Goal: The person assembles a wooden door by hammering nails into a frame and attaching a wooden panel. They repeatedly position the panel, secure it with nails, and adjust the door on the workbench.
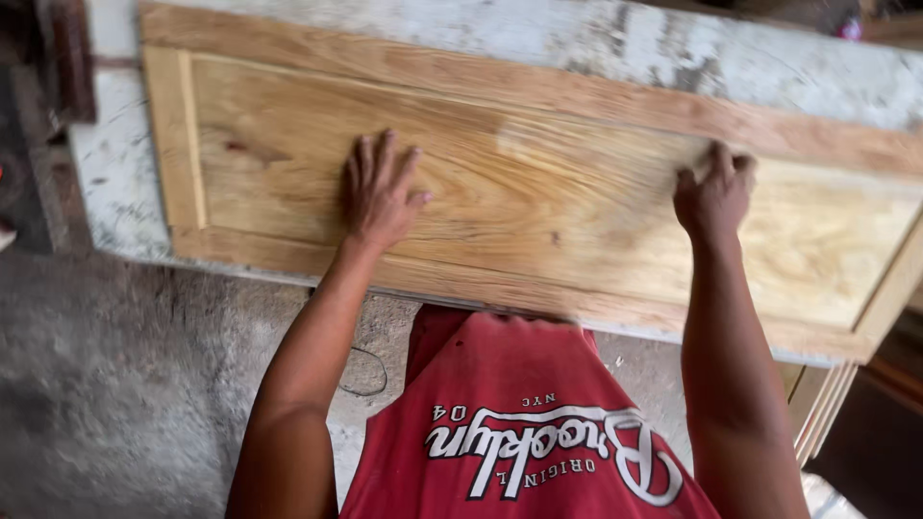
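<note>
Left hand (pixel 380 192) flat, splayed on door panel (pixel 538 202) — right hand (pixel 713 195) curled, anything under it hidden.

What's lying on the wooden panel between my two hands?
Nothing: in the head view, only bare wood grain of the wooden panel runs between the left hand and right hand.

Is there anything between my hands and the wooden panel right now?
Nothing visible. The left hand lies flat on the wooden panel, and the right hand presses on it with fingers curled; whether it covers something small cannot be told.
</note>
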